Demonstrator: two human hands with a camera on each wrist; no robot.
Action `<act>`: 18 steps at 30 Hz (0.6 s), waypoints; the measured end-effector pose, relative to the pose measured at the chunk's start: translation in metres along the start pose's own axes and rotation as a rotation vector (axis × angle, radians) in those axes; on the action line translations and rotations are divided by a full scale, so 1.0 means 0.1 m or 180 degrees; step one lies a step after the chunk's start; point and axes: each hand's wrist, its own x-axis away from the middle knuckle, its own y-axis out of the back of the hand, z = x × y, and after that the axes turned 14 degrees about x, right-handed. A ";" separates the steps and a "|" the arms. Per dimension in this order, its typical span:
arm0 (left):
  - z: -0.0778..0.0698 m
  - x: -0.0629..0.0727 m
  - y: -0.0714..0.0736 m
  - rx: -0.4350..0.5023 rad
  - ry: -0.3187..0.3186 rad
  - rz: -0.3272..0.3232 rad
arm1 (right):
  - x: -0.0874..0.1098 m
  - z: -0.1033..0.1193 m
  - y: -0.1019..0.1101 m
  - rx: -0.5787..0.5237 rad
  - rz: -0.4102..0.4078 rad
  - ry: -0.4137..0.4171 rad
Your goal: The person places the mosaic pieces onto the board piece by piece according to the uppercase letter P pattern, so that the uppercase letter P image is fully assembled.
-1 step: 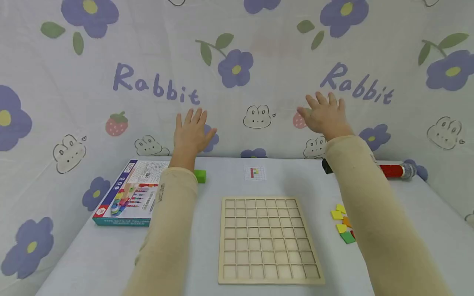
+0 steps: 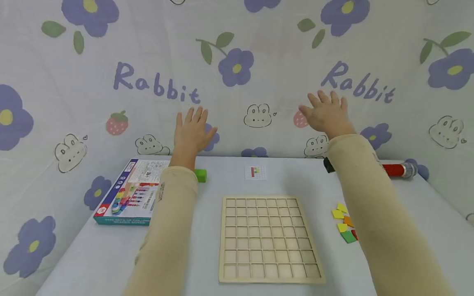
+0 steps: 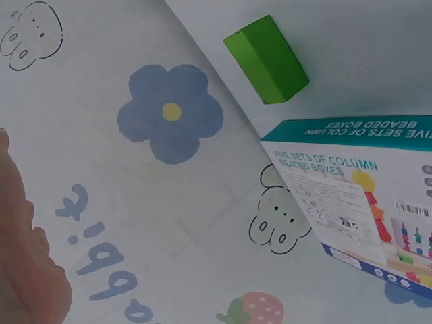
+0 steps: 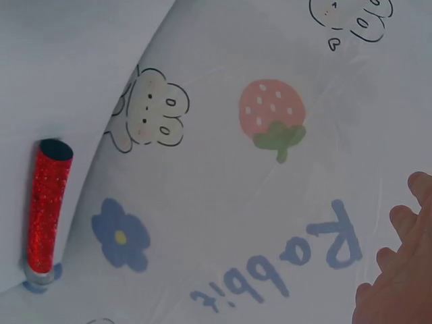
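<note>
Both hands are raised in front of the patterned backdrop, fingers spread and holding nothing. My left hand (image 2: 191, 133) is above the far left of the table, nearest a green block (image 2: 201, 175) and a flat cardboard box (image 2: 142, 191) partly hidden by the sleeve. The left wrist view shows this green block (image 3: 266, 61) beside the box (image 3: 337, 202). My right hand (image 2: 328, 115) is above the far right side, and a red glittery tube (image 2: 394, 169) lies behind that forearm. A wooden grid board (image 2: 266, 238) lies flat between the arms, touched by neither hand.
Small yellow, orange, green and red tiles (image 2: 338, 214) lie right of the board, partly covered by the right sleeve. A small printed grid card (image 2: 255, 172) lies behind the board. A black object (image 2: 328, 165) shows beside the right sleeve. The backdrop (image 2: 274, 65) rises at the table's back edge.
</note>
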 end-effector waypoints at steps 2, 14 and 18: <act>0.01 -0.01 0.01 0.0009 -0.0021 0.0011 | 0.02 -0.05 0.01 -0.0066 -0.0034 -0.0023; 0.21 0.05 0.20 0.0825 -0.0369 -0.0138 | 0.38 -0.69 -0.12 -0.3101 0.0043 -0.0285; 0.23 0.19 0.13 0.1358 -0.0745 -0.0242 | 0.55 -0.97 -0.38 -0.4081 0.0357 -0.0289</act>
